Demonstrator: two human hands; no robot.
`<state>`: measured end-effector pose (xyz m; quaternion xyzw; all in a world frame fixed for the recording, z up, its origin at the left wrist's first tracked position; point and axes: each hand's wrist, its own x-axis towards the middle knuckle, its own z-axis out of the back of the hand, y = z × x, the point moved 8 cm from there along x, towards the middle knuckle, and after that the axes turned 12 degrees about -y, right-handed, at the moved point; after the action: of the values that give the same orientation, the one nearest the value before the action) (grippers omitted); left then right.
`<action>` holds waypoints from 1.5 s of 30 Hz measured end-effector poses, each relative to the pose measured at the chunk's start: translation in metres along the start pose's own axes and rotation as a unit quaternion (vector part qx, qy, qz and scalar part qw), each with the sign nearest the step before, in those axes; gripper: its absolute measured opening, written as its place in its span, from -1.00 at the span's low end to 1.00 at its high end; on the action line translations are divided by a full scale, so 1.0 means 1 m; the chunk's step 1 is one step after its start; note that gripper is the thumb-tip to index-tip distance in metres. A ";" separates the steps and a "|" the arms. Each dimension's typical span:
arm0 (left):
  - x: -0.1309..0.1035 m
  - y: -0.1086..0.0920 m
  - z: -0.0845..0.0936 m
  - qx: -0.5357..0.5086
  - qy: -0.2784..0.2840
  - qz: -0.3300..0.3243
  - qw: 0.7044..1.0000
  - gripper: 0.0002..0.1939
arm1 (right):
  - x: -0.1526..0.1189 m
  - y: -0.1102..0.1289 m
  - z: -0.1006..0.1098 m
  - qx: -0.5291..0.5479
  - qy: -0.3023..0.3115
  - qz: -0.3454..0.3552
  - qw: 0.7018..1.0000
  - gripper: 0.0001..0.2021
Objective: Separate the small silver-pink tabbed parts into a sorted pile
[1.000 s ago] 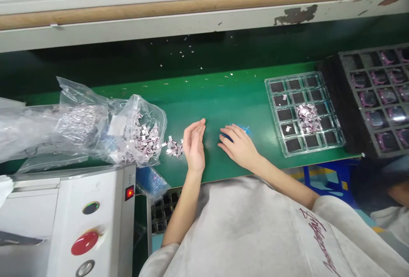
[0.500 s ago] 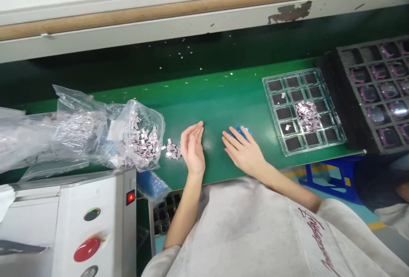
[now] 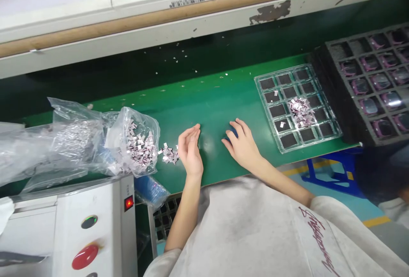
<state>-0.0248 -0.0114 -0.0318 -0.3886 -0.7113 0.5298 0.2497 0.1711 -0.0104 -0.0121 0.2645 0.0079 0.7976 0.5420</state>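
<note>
My left hand (image 3: pixel 191 151) rests on its outer edge on the green table (image 3: pixel 211 98). Its fingers are loosely cupped and stretched upward, and nothing shows in them. Just left of it lies a small pile of pinkish-white tabs (image 3: pixel 169 154), beside a clear plastic bag (image 3: pixel 143 140) holding many more. My right hand (image 3: pixel 242 144) is palm down with bent, separated fingers. Beneath them, small blue pieces (image 3: pixel 234 132) peek out, mostly hidden by the hand. To its right is a clear compartment tray (image 3: pixel 281 145) with dark squares and a heap of the same tabs (image 3: pixel 302 112).
Black foam trays (image 3: pixel 347 111) with pink-rimmed parts are stacked at the far right. A white machine (image 3: pixel 111 226) with a red button stands at the lower left, near a blue plastic packet (image 3: pixel 151 189). A shelf edge (image 3: pixel 134 21) spans the back. A blue stool (image 3: pixel 338 179) is below.
The right hand has bent its fingers, which lay flatter over the blue pieces before; fewer of these show now. The left hand has barely changed. The camera view has shifted slightly.
</note>
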 end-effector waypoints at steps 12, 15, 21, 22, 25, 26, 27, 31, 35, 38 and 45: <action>-0.003 0.002 -0.011 0.074 0.032 -0.043 0.996 -0.75 | 0.016 0.005 0.003 0.005 -0.006 0.088 0.996 -0.68; -0.005 0.002 -0.009 0.079 0.030 -0.046 0.995 -0.76 | 0.007 -0.004 0.014 0.033 -0.051 0.078 0.995 -0.72; -0.032 0.002 -0.041 0.225 0.209 -0.130 0.943 -0.65 | -0.016 -0.034 0.052 0.186 -0.142 -0.050 0.971 -0.75; -0.039 0.003 -0.048 0.240 0.243 -0.141 0.929 -0.61 | -0.019 -0.041 0.056 0.213 -0.159 -0.091 0.960 -0.75; -0.055 0.009 -0.064 0.223 0.300 -0.107 0.921 -0.52 | -0.030 -0.064 0.059 0.285 -0.208 -0.240 0.904 -0.79; -0.057 0.011 -0.068 0.194 0.303 -0.077 0.930 -0.51 | -0.032 -0.071 0.057 0.310 -0.221 -0.285 0.880 -0.79; -0.058 0.012 -0.070 0.156 0.298 -0.043 0.941 -0.52 | -0.034 -0.077 0.054 0.337 -0.234 -0.321 0.854 -0.79; -0.048 0.011 -0.069 -0.008 0.225 0.052 0.973 -0.61 | -0.023 -0.089 0.042 0.439 -0.240 -0.354 0.790 -0.60; -0.032 0.011 -0.059 -0.054 0.154 0.082 0.983 -0.62 | -0.008 -0.081 0.040 0.432 -0.167 -0.284 0.840 -0.38; -0.031 0.017 -0.059 -0.042 0.155 0.085 0.983 -0.55 | -0.015 -0.072 0.046 0.325 -0.147 -0.255 0.899 -0.45; -0.055 0.031 -0.089 -0.076 0.219 0.149 0.961 -0.47 | -0.027 -0.053 0.043 0.308 -0.116 -0.218 0.919 -0.46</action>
<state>0.0838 -0.0021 -0.0303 -0.6144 -0.6117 0.4070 0.2875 0.2426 -0.0232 -0.0025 0.5006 0.2477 0.5819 0.5911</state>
